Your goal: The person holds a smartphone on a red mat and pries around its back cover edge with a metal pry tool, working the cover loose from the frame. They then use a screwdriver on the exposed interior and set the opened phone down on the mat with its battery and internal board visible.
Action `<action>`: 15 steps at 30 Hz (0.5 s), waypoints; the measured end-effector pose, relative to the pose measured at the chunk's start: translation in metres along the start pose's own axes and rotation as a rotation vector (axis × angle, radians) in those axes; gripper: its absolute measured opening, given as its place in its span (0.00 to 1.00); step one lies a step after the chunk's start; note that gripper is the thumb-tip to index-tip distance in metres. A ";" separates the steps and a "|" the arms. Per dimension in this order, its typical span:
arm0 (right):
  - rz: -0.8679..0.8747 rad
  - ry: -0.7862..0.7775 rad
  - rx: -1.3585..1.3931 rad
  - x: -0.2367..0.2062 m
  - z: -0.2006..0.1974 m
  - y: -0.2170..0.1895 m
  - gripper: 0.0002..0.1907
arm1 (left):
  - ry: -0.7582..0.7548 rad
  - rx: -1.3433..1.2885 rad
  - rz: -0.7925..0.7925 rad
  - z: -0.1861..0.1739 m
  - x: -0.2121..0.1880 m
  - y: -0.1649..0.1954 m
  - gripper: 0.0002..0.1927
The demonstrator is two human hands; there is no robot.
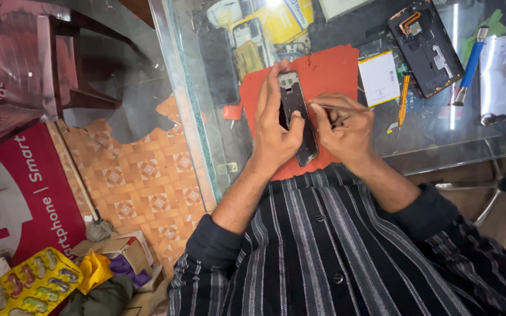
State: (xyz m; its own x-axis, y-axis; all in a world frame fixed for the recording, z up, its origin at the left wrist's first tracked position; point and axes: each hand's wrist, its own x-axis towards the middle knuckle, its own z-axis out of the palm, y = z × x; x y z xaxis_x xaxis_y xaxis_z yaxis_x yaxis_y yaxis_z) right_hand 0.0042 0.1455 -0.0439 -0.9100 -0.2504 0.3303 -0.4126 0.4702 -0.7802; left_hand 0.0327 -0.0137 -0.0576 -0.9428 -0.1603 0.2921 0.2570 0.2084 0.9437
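One head camera looks steeply down, close over the glass table [346, 17], which lies toward 12 o'clock.

Red mat [329, 70]; black phone [297, 117]; blue screwdriver [471, 64], orange screwdriver [403, 99]; dark striped shirt [323, 246]

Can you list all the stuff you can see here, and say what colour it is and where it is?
phone: one, dark, held upright over the mat
mat: one, red-orange, on the glass table
glass table: one, clear, in front of the person
battery: one, white with yellow edge, right of the mat
small screwdriver: one, orange, beside the battery
phone back shell: one, black, top right
big screwdriver: one, blue handle, far right
tray: one, yellow, on the floor bottom left
thin tool: one, metal, in the right hand
left hand: holds the phone
right hand: holds the thin tool at the phone's edge
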 end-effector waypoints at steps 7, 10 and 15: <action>0.090 -0.009 0.003 -0.005 0.002 -0.001 0.02 | 0.013 -0.012 -0.002 -0.001 -0.001 -0.003 0.41; -0.048 0.002 -0.009 -0.008 0.003 -0.002 0.02 | 0.015 -0.009 -0.002 -0.001 -0.001 -0.005 0.41; 0.046 -0.006 -0.012 -0.023 0.003 -0.003 0.02 | 0.023 0.009 0.021 -0.003 -0.002 -0.010 0.41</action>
State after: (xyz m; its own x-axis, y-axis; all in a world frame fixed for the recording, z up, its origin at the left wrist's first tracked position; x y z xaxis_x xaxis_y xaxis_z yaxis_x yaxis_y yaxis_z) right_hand 0.0261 0.1474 -0.0506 -0.9279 -0.2329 0.2910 -0.3705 0.4911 -0.7884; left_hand 0.0326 -0.0181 -0.0674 -0.9320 -0.1781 0.3158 0.2748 0.2209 0.9358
